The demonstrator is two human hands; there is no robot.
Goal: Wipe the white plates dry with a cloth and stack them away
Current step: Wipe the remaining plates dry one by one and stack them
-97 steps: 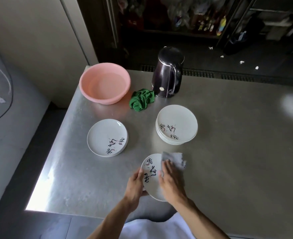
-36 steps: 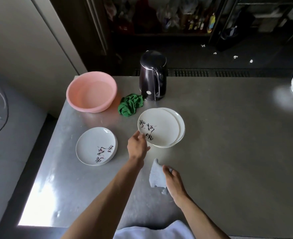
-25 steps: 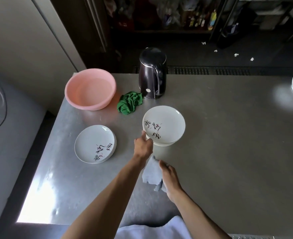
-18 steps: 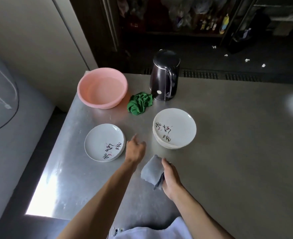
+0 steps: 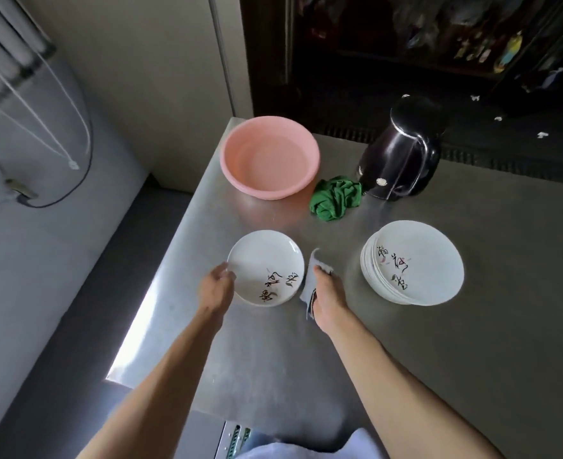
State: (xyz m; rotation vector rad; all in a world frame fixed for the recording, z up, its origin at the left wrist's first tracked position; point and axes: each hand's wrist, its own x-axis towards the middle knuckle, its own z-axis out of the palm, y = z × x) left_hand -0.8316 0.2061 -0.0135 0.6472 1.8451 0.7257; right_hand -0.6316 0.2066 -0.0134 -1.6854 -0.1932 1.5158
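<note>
A lone plate (image 5: 264, 260) (white, with dark brush marks) lies flat on the steel table (image 5: 472, 342). The left hand (image 5: 216, 287) is at this plate's left rim, fingers curled, and thumb and fingertips seem to pinch the edge, though blur hides the contact. Just right of the plate, the right hand (image 5: 328, 293) has its fingers closed round a grey cloth (image 5: 309, 276). Farther right of it sits the plate stack (image 5: 419, 260). Behind the plate stand a pink basin (image 5: 270, 160), a green rag (image 5: 336, 198) and a dark kettle (image 5: 402, 160).
</note>
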